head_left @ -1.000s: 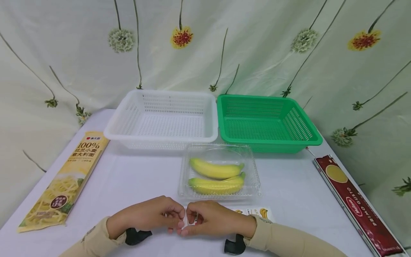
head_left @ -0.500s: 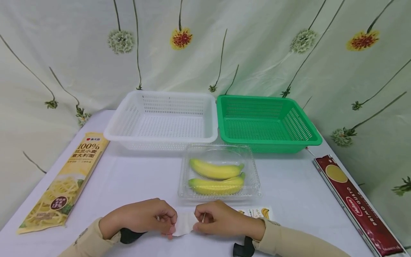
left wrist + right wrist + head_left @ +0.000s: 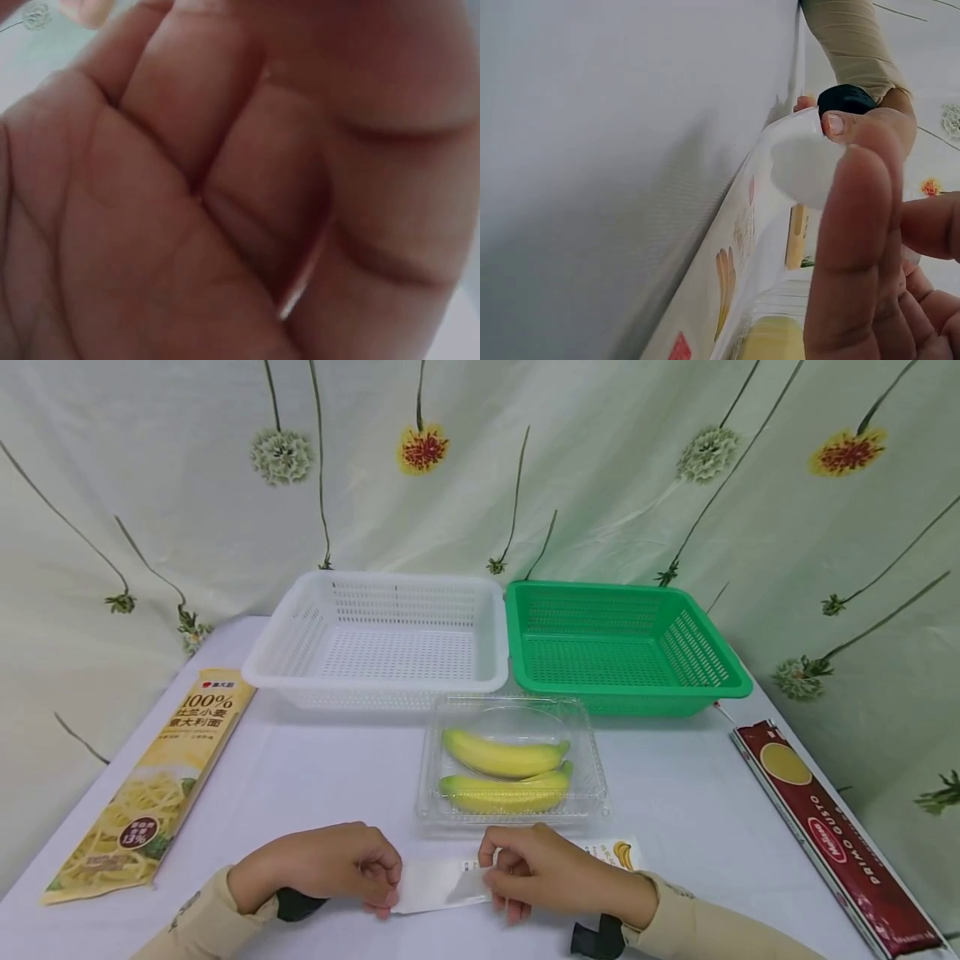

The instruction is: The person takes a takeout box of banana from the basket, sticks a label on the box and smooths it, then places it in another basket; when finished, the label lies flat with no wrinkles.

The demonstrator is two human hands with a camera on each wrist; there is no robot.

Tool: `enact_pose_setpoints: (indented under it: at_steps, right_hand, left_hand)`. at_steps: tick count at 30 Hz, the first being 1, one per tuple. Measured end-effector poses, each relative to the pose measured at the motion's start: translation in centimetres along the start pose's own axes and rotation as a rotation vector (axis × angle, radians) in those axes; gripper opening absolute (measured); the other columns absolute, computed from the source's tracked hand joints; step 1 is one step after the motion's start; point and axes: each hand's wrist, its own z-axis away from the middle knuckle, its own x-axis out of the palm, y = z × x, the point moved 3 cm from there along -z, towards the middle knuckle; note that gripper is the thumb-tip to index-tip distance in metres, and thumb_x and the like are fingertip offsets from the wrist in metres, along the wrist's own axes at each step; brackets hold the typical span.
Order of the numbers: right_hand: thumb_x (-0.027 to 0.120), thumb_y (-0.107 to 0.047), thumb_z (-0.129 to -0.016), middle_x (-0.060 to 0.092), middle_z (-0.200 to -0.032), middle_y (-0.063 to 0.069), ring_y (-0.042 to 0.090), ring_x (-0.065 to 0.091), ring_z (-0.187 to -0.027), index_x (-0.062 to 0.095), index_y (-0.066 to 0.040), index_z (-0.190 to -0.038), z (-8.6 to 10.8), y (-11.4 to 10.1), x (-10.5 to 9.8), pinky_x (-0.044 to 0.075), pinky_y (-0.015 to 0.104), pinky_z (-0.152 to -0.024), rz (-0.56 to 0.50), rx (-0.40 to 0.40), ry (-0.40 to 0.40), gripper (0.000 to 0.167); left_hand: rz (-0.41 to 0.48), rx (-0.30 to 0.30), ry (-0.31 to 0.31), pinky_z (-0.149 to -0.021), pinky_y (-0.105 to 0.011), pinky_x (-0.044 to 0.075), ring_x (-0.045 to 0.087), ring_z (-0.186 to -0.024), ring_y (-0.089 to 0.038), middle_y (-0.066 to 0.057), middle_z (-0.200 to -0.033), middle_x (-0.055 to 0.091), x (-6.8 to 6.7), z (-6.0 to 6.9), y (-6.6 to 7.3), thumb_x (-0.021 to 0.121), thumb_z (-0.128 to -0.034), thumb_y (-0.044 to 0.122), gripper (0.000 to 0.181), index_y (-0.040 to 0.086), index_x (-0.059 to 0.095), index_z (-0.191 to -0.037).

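Between the two hands a white paper label strip lies stretched low above the tablecloth. My left hand pinches its left end, with the fingers curled; the left wrist view is filled by the palm. On the strip's middle part my right hand has its thumb and index finger pinched, and a greyish patch shows there. Banana pictures are printed on the strip's right end, partly behind the right hand. In the right wrist view the printed label strip runs towards the left hand. Just beyond stands a clear lidded box with two bananas.
A white basket and a green basket stand side by side at the back. On the left lies a yellow pasta packet, on the right a red pasta packet. A flowered curtain hangs behind the table.
From nearly touching, the hands have drawn apart, the right hand moving right and the left hand slightly left. A longer white stretch of the label strip now shows between them.
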Motion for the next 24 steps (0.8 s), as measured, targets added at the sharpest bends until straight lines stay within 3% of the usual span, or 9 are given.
enact_pose_setpoints:
  at_steps: [3,5,8,11,14,17,20,24]
  right_hand:
    - [0.064,0.003,-0.106,0.078,-0.091,0.015,-0.001,0.071,-0.07,0.063,-0.001,-0.103,0.3,0.0,-0.3,0.062,0.027,-0.066,0.011,-0.048,-0.014,0.005]
    - [0.066,0.005,-0.104,0.078,-0.091,0.015,-0.002,0.071,-0.073,0.065,-0.001,-0.102,0.3,0.0,-0.4,0.061,0.023,-0.068,0.032,-0.077,-0.02,0.006]
    - [0.068,0.007,-0.1,0.076,-0.086,0.008,-0.006,0.063,-0.073,0.066,-0.003,-0.102,0.3,-0.2,-0.6,0.053,0.017,-0.065,0.093,-0.12,-0.013,0.011]
    - [0.062,0.013,-0.098,0.072,-0.087,0.007,-0.007,0.059,-0.075,0.067,-0.003,-0.102,0.3,-0.6,-0.8,0.055,0.019,-0.066,0.122,-0.163,-0.002,0.017]
    - [0.05,0.018,-0.098,0.071,-0.092,0.015,-0.002,0.064,-0.082,0.066,0.002,-0.104,0.4,-1.0,-1.0,0.063,0.029,-0.07,0.066,-0.201,0.001,0.024]
    - [0.044,0.016,-0.101,0.071,-0.093,0.022,0.007,0.07,-0.083,0.065,0.006,-0.104,0.6,-1.4,-1.3,0.066,0.039,-0.072,-0.013,-0.231,0.012,0.023]
    - [0.052,0.01,-0.105,0.073,-0.09,0.022,0.017,0.074,-0.078,0.066,0.004,-0.102,0.6,-1.8,-1.8,0.065,0.041,-0.066,-0.024,-0.256,0.054,0.015]
    - [0.067,0.008,-0.102,0.073,-0.088,0.019,0.021,0.077,-0.076,0.067,0.002,-0.1,0.4,-2.0,-2.6,0.065,0.04,-0.065,-0.009,-0.267,0.151,0.006]
  left_hand:
    - [-0.073,-0.063,0.055,-0.06,-0.02,0.046,0.057,-0.065,0.005,0.019,-0.074,0.072,-0.4,0.3,0.5,0.078,-0.0991,0.021,0.01,0.02,0.078,-0.089]
    - [-0.125,-0.096,0.105,-0.058,-0.02,0.045,0.055,-0.063,0.005,0.02,-0.072,0.068,-0.9,0.5,0.0,0.079,-0.0983,0.023,0.006,0.023,0.077,-0.092]
    - [-0.218,-0.09,0.175,-0.057,-0.021,0.041,0.049,-0.061,0.003,0.02,-0.071,0.06,-1.7,0.6,-0.8,0.078,-0.1002,0.026,0.004,0.023,0.075,-0.101]
    - [-0.271,-0.086,0.262,-0.059,-0.024,0.042,0.048,-0.064,0.0,0.016,-0.075,0.057,-2.8,0.8,0.0,0.074,-0.1033,0.026,0.009,0.018,0.072,-0.108]
    - [-0.29,-0.109,0.391,-0.064,-0.027,0.046,0.054,-0.072,-0.004,0.011,-0.084,0.06,-3.8,0.8,1.1,0.069,-0.1059,0.023,0.014,0.011,0.069,-0.114]
    - [-0.259,-0.142,0.532,-0.075,-0.033,0.053,0.063,-0.088,-0.013,0.001,-0.1,0.067,-4.7,0.1,2.2,0.063,-0.1096,0.023,0.025,0.005,0.062,-0.126]
    - [-0.199,-0.149,0.64,-0.09,-0.046,0.056,0.068,-0.11,-0.027,-0.014,-0.127,0.068,-5.4,-0.9,2.7,0.059,-0.113,0.029,0.045,0.002,0.05,-0.147]
    - [-0.066,-0.145,0.685,-0.104,-0.062,0.052,0.058,-0.137,-0.045,-0.027,-0.16,0.046,-5.8,-2.2,3.4,0.06,-0.1123,0.037,0.071,0.01,0.027,-0.169]
